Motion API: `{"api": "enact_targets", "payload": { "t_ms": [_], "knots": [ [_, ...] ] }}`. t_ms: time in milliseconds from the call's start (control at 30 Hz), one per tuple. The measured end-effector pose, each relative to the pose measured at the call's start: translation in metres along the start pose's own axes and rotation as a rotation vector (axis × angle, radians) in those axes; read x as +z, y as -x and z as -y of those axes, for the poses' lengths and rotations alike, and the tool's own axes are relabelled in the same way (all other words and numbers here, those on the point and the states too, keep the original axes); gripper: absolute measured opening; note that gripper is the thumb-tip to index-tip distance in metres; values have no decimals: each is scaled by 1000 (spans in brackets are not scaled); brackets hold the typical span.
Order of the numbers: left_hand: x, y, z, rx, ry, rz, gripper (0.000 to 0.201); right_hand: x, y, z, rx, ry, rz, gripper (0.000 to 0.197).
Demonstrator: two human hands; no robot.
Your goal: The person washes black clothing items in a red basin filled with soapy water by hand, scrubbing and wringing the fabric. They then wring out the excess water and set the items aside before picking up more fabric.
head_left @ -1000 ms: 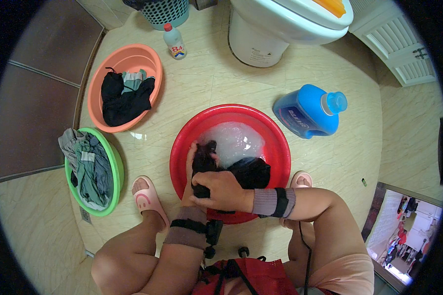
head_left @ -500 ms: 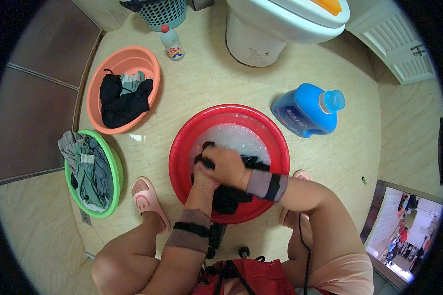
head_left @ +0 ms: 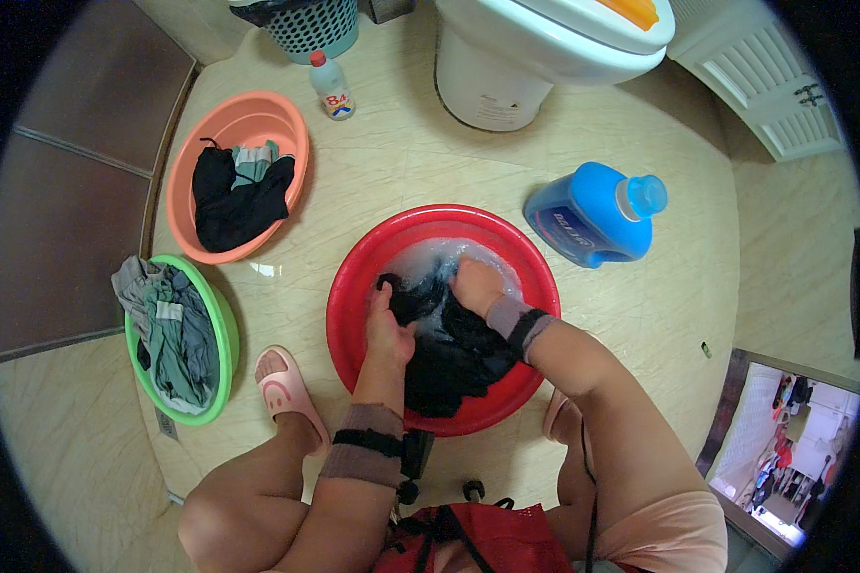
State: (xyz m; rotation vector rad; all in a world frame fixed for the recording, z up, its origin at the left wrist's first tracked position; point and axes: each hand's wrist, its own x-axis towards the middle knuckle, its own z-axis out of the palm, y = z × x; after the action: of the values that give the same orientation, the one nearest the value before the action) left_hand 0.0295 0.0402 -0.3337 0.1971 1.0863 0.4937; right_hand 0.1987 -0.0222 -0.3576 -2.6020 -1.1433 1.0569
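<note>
A red basin (head_left: 347, 329) on the floor in front of me holds sudsy water (head_left: 485, 256) and a wet black garment (head_left: 459, 358). My left hand (head_left: 390, 332) is at the basin's left side, its fingers closed on an edge of the garment. Farther right and a little farther away, my right hand (head_left: 478, 286) is closed on another part of the same cloth, knuckles up, down at the suds. Between the two hands the cloth lies spread and foamy. What kind of garment it is, I cannot make out.
At the left stand an orange basin (head_left: 300, 158) with dark clothes and a green basin (head_left: 227, 353) with grey-green clothes. A blue detergent bottle (head_left: 583, 218) lies right of the red basin. Farther off are a small white bottle (head_left: 332, 88), a toilet (head_left: 492, 86) and a plastic basket (head_left: 311, 33).
My hands were together, rubbing the bunched cloth. They have moved apart, the right one to the right, and the black garment is now spread between them.
</note>
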Motion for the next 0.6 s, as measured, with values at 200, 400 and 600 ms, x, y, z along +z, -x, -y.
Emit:
{"api": "enact_targets", "payload": {
  "t_ms": [200,400,600],
  "knots": [
    [-9,4,-11,-40,138,204,51,-7,67,67,-593,-535,-94,43],
    [-31,-5,-6,-45,411,332,43,-42,138,105,-787,-424,28,35],
    [24,12,17,-136,265,161,40,-43,51,73,-435,-239,-350,32]
  ]
}}
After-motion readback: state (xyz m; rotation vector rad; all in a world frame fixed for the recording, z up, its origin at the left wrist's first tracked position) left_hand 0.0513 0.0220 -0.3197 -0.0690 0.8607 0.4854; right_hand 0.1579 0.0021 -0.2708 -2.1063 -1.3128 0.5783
